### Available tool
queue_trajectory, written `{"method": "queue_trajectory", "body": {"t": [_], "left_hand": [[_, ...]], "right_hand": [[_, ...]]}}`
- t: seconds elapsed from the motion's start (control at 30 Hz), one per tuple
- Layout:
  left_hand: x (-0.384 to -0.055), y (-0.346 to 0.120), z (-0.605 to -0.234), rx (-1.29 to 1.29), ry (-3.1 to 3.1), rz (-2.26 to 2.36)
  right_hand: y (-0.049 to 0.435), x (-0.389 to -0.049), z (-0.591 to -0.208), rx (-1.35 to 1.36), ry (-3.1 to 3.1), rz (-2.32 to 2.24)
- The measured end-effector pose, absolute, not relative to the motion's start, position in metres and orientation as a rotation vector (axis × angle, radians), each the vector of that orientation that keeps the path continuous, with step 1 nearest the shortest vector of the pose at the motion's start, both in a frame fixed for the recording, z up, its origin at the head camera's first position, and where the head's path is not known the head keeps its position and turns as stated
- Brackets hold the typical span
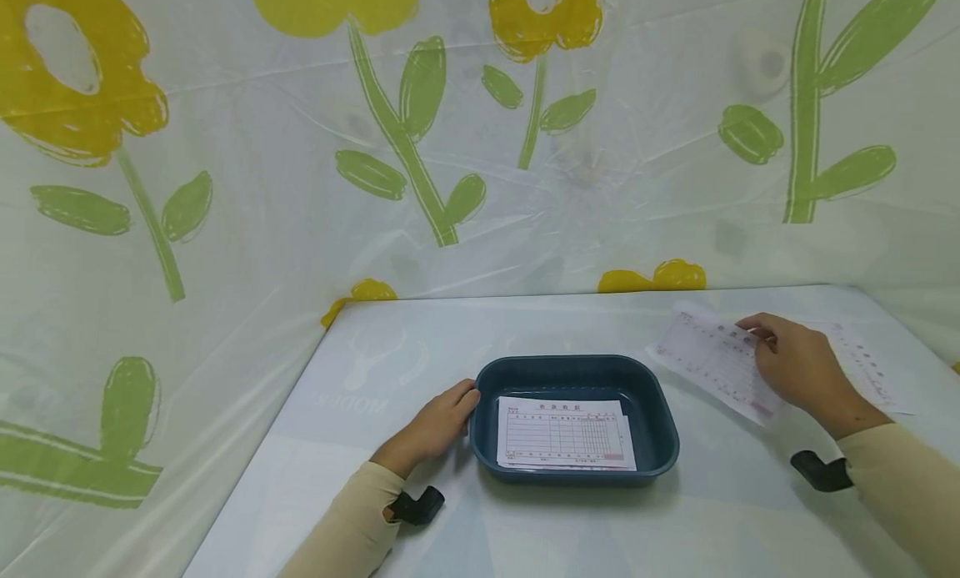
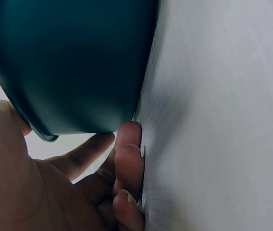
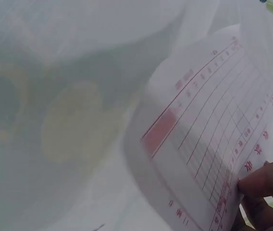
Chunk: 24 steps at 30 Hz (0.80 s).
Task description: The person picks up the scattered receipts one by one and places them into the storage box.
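A dark teal plastic tray (image 1: 577, 478) stands on the table, with several printed receipt slips (image 1: 562, 432) stacked inside it. My left hand (image 1: 435, 424) holds the tray by its left end. Up close in the left wrist view, the thumb is at the rim and the curled fingers (image 2: 129, 168) are low by the outer wall, near the tabletop. To the right of the tray, my right hand (image 1: 802, 361) pinches a receipt slip (image 1: 712, 357) along one edge. This paper, ruled in red, bends in the right wrist view, where the fingertips (image 3: 261, 180) grip its titled side.
Another printed slip (image 1: 862, 365) lies on the table at the right, partly behind my right hand. The pale tabletop (image 1: 315, 461) ends at a hanging flower-patterned sheet (image 1: 255, 169). Black wrist-camera mounts (image 1: 821, 471) stick out at both cuffs.
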State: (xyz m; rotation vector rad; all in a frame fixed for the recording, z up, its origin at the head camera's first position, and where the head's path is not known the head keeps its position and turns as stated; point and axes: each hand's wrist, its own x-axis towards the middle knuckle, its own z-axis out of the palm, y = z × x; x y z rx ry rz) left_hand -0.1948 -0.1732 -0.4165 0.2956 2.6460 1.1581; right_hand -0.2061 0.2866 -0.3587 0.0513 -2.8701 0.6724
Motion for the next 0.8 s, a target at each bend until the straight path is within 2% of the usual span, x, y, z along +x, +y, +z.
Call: {"method": "queue_trajectory", "body": {"t": [0.8], "left_hand": [[-0.195, -0.173, -0.416, 0.289, 2.648, 1.145]], "right_hand": [[0.238, -0.192, -0.324, 0.216, -2.688, 0.697]]}}
